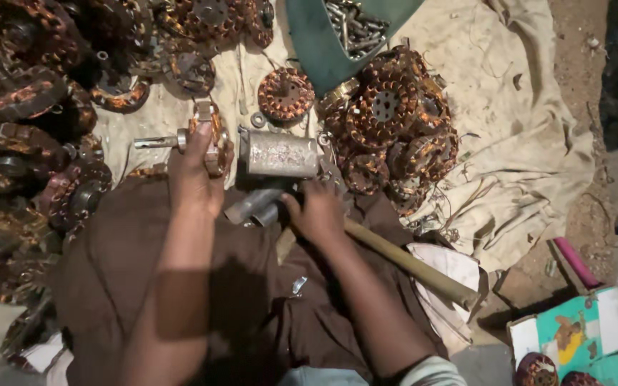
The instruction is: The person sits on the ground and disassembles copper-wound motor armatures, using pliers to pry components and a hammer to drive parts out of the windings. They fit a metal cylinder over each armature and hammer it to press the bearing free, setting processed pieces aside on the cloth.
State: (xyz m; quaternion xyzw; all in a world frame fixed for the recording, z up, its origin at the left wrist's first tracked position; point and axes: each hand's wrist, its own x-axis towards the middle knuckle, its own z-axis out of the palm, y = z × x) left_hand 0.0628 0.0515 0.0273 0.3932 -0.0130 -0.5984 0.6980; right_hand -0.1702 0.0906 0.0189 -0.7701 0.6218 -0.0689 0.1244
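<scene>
My left hand rests on a copper-wound motor stator with a steel shaft sticking out to its left. My right hand grips a hammer; its wooden handle runs toward the lower right and its metal head lies between my hands. A dull grey metal block sits just beyond both hands. All of this lies over my lap, covered in brown cloth.
Several copper-wound stators are piled at the left and right, one alone in between. A green tray with bolts stands at the back. Dirty white cloth covers the ground. A colourful box is lower right.
</scene>
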